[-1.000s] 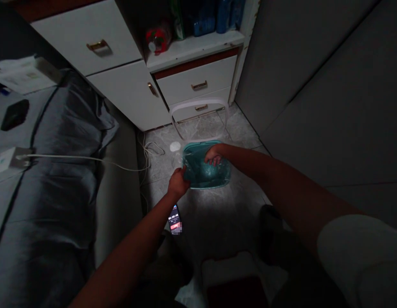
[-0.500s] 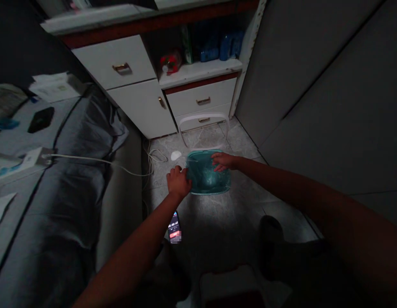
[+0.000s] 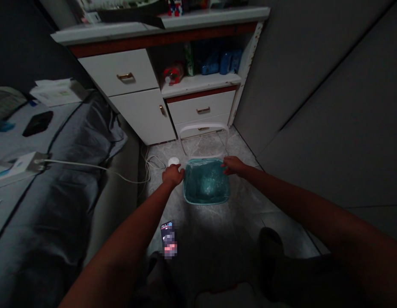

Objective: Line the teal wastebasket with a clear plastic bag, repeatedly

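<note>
A teal trash bin (image 3: 206,202) stands on the tiled floor between my hands. Clear, shiny plastic film, like a thin bag (image 3: 207,182), lines its inside and laps over the rim. At the left rim my left hand (image 3: 173,174) is closed, its fingers curled on the film's edge. My right hand (image 3: 234,166) pinches the film at the upper right corner. Behind the bin a thin white frame (image 3: 204,125) stands upright, close to the far rim. The fingertips are dim, so the exact hold is hard to see.
A lit phone (image 3: 168,239) lies on the floor near my left forearm. White cable (image 3: 150,164) and a white round object (image 3: 174,161) are left of the bin. A white cabinet (image 3: 134,115) stands ahead, a grey-covered bed (image 3: 79,141) at left, grey panels (image 3: 314,107) at right.
My right hand has moved from over the bin's inside out to its right rim. The left hand has shifted up along the left rim. The view has tilted up slightly.
</note>
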Motion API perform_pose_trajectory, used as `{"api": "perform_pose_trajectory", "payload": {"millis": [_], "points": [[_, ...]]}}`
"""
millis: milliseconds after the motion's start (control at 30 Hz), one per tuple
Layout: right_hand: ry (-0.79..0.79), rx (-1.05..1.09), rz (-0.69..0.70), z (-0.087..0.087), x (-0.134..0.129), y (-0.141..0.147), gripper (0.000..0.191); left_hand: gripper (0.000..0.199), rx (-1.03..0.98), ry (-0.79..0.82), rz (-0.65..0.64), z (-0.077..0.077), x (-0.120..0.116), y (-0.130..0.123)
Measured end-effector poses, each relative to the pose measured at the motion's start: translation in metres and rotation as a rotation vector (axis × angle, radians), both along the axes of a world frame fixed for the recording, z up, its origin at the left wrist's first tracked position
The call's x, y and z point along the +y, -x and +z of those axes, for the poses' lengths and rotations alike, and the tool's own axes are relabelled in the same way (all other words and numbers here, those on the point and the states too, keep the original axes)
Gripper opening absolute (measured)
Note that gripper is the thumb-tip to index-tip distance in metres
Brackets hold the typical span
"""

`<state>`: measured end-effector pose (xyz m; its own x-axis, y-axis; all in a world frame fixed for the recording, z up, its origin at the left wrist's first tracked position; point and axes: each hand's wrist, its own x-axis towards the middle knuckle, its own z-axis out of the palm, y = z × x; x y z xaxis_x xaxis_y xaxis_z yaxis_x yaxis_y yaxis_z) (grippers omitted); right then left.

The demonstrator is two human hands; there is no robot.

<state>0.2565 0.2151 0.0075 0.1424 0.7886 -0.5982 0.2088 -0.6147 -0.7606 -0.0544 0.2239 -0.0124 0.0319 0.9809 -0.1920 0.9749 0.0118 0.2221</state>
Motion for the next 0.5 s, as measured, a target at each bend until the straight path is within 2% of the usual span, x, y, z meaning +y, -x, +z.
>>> {"api": "perform_pose_trajectory", "payload": {"millis": [167,267,367,500], "points": [[-0.096,-0.007,-0.008,-0.009,0.003,-0.014,0.036,0.051,-0.080,0.019,0.096,-0.008,0.007,0.011],[-0.221,-0.232,0.039,-0.020,0.002,-0.023,0.033,0.042,-0.077,-0.057,0.156,-0.008,0.009,0.014],[-0.362,-0.480,0.074,-0.035,0.001,-0.030,0.036,0.040,-0.111,-0.189,0.065,-0.009,0.012,0.014],[-0.393,-0.563,0.161,-0.049,0.003,-0.034,0.045,0.051,-0.246,-0.225,-0.120,-0.017,0.023,0.010]]}}
